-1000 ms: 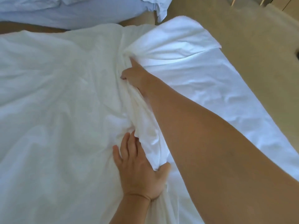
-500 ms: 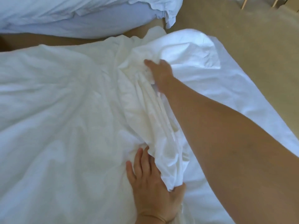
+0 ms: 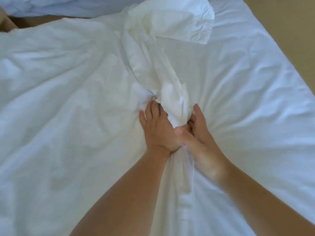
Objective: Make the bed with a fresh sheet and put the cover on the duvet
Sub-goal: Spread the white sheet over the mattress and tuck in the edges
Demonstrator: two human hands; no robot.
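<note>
The bunched duvet cover (image 3: 170,92) runs up between both hands. The left hand (image 3: 158,128) pinches it with fingers flat, while the right hand (image 3: 200,133) curls round it, thumb across.

Flat bedding (image 3: 59,99) left and right is passable; bunched cover ridge (image 3: 160,74) blocks the middle.

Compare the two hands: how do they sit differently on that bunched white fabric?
The left hand lies palm down, fingers spread flat; the right hand stands on its edge. The left hand is left of the bunched fabric, the right hand right of it. Both clasp its near end, thumbs meeting.
</note>
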